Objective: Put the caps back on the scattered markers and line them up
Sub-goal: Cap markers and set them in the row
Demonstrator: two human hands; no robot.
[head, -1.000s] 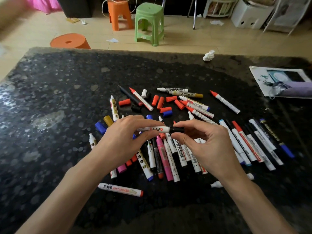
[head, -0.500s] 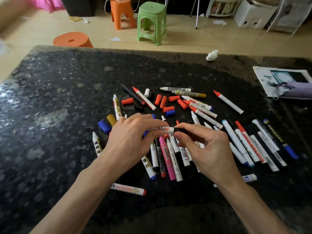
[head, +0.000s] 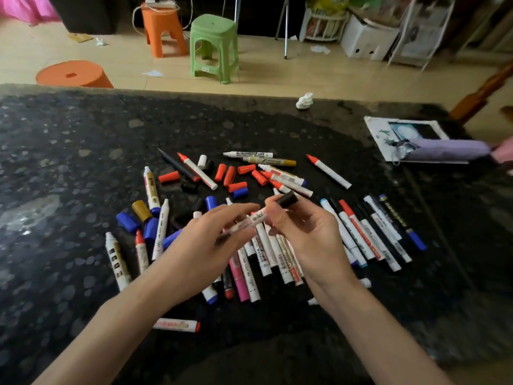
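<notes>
Black speckled stone makes up the surface (head: 83, 151). At its left we note loose blue caps (head: 126, 220) and a gold cap (head: 141, 210) beside several uncapped markers.

Left hand (head: 205, 245): raised over the pile of markers (head: 249, 273), fingers loosely bent. Thumb and fingertips pinch the near-left end of a white marker (head: 251, 220), though this part is blurred. The marker slants up toward the far right, off the surface, with a black cap (head: 287, 199) on its far end.

Right hand (head: 308, 234): thumb and forefinger pinch the barrel just below that cap, the other fingers curled.

Beyond the hands lie loose red caps (head: 230, 175). To their right, a row of capped markers (head: 369, 232) lies side by side. A paper sheet (head: 380, 134) rests at the far right.
</notes>
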